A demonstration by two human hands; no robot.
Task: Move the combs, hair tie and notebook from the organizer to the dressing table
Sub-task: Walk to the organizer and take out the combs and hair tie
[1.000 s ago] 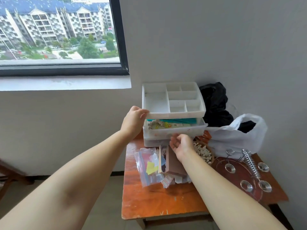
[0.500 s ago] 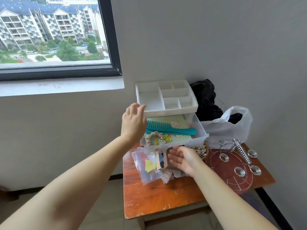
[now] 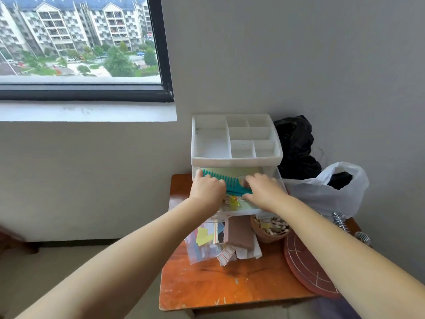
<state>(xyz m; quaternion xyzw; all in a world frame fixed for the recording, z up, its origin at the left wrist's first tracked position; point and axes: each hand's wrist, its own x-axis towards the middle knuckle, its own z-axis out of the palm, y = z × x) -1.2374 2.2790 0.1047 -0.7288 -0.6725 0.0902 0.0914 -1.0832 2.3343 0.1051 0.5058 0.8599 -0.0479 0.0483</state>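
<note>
From the head camera, looking down over my two bare forearms: a white plastic organizer (image 3: 236, 155) stood at the back of a small orange-brown desk (image 3: 220, 286), against a grey wall and below a window. Its top tray was split into several open compartments, and none of them showed anything inside. Below the tray, the clear drawer (image 3: 253, 211) was pulled out toward me. Inside it lay a teal comb (image 3: 232, 184), stretched left to right on top of a pale green notebook (image 3: 234, 172). In front of the comb sat a hair tie (image 3: 232, 201) with small yellow and pale beads.

My left hand (image 3: 208, 188) was curled inside the drawer, fingers bent down over the left end of the comb. My right hand (image 3: 264, 189) reached in beside it, fingers loosely bent and partly spread, resting over the right end of the comb and the notebook, thumb near the hair tie. I could not tell whether either hand actually gripped anything.

On the desk in front of the drawer lay a clear bag of coloured paper (image 3: 202, 245) and a stack of small booklets (image 3: 239, 236). To their right stood a brown bowl of small clips (image 3: 271, 229). A white plastic bag (image 3: 326, 192) and a black bag (image 3: 296, 148) sat right of the organizer.
</note>
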